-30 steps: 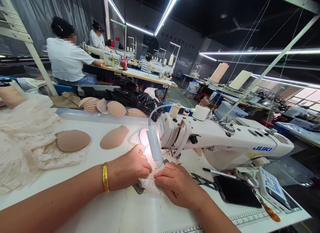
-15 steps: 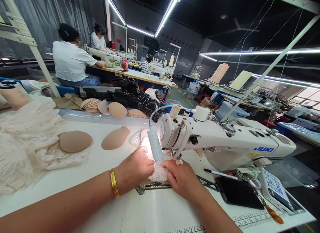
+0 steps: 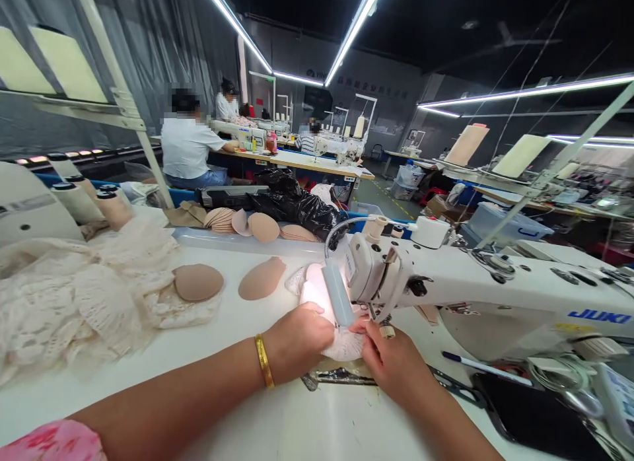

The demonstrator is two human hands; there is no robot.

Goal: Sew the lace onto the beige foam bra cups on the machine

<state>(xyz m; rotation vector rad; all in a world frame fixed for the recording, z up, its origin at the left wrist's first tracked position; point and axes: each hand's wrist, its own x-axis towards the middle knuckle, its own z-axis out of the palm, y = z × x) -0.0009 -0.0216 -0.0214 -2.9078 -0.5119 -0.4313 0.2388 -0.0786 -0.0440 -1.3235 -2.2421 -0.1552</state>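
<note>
My left hand point(image 3: 300, 341) and my right hand point(image 3: 393, 362) both press a small white lace piece point(image 3: 345, 345) down on the white table, right under the needle of the white sewing machine point(image 3: 475, 286). The fingers of each hand are curled and pinched on the lace. A gold bangle sits on my left wrist. The machine's small lamp point(image 3: 335, 293) shines on the lace and hides part of it.
Two tan bra cups point(image 3: 198, 282) lie left of the machine beside a heap of cream lace point(image 3: 74, 296). More cups point(image 3: 262, 226) are stacked behind. A pen point(image 3: 483, 367), scissors point(image 3: 450, 386) and a black phone point(image 3: 539, 418) lie right. Other people sew at far tables.
Both hands have pushed the lace forward toward the needle. My head has turned left, so everything sits further right in view.
</note>
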